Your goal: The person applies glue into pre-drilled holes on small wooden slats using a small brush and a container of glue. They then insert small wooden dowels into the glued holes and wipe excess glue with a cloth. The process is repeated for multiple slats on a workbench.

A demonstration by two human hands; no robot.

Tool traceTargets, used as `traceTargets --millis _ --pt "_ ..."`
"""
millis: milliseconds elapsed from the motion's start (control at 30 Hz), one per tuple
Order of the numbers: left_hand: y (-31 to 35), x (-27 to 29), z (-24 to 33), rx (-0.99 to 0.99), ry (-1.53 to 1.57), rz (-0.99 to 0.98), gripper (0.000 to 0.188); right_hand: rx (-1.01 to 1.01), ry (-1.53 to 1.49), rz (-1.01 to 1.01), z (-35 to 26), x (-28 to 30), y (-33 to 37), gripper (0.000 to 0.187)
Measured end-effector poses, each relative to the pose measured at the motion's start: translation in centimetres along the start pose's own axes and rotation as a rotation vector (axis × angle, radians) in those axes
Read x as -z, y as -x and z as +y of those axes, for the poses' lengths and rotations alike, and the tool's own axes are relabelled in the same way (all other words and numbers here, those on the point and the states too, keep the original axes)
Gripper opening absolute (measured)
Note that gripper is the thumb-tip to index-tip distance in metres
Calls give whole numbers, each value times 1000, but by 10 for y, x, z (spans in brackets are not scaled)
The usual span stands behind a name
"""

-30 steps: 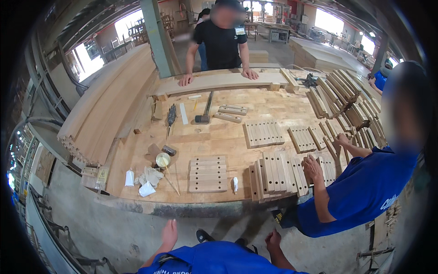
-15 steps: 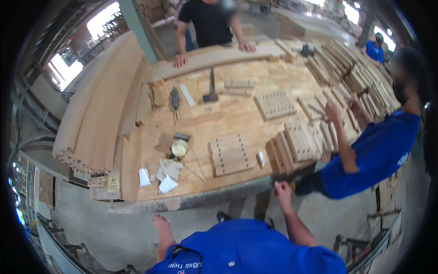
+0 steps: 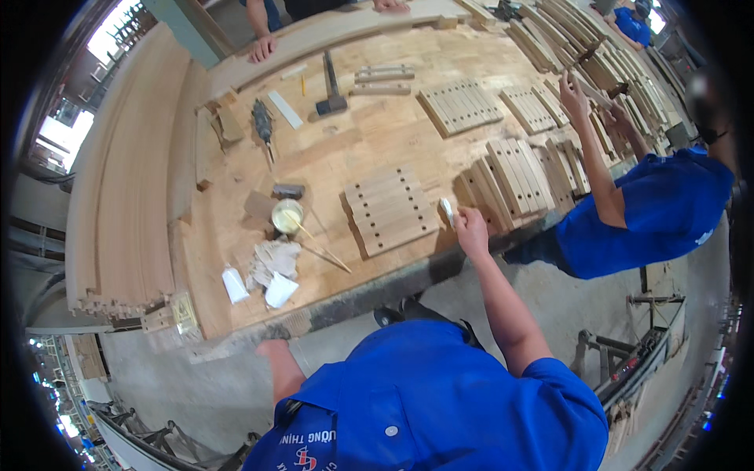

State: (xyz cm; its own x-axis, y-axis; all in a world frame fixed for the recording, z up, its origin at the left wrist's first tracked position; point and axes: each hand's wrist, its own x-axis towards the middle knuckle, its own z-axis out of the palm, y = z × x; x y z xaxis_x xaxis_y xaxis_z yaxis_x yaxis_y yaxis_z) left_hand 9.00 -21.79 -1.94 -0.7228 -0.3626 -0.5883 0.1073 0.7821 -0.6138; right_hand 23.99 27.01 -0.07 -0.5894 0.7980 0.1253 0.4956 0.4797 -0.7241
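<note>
My right hand (image 3: 472, 231) is over the near edge of the workbench, fingers curled together. Just left of its fingertips lies a small white tube-like object (image 3: 446, 210); whether they touch I cannot make out, nor whether anything is inside the fingers. Beside that object rests a panel of wooden slats (image 3: 390, 210) with rows of dark holes. My left hand (image 3: 273, 348) hangs low at the front edge, smeared, its fingers unclear. Nearest to it are white packets (image 3: 280, 290) and a crumpled rag (image 3: 272, 262). An open tub of pale paste (image 3: 287, 216) with a stick in it stands behind them.
Stacked drilled slats (image 3: 514, 179) stand right of my right hand. A co-worker in blue (image 3: 640, 216) handles a slat there. Farther back lie a hammer (image 3: 331, 104), a power tool (image 3: 262, 120) and another slat panel (image 3: 460, 108). Long boards (image 3: 129, 173) line the left side.
My right hand has moved forward from in front of the bench to beside the small white object. The view has tilted downward. The co-worker's hands have lifted a slat.
</note>
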Motion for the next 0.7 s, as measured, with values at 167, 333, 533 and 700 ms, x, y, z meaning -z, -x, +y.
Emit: traceTargets --millis 167,333,533,700 --pt "10 32 -3 6 146 -125 44 -71 164 -86 -11 -3 -13 26" --pt "27 30 -16 65 472 -17 42 -38 185 -208 -25 5 -21 28" --pt "25 39 -10 149 557 14 41 -80 41 -202 4 -1 -25 25" --pt "31 44 -2 179 593 22 39 -729 -1326 -377 10 10 -36 15"
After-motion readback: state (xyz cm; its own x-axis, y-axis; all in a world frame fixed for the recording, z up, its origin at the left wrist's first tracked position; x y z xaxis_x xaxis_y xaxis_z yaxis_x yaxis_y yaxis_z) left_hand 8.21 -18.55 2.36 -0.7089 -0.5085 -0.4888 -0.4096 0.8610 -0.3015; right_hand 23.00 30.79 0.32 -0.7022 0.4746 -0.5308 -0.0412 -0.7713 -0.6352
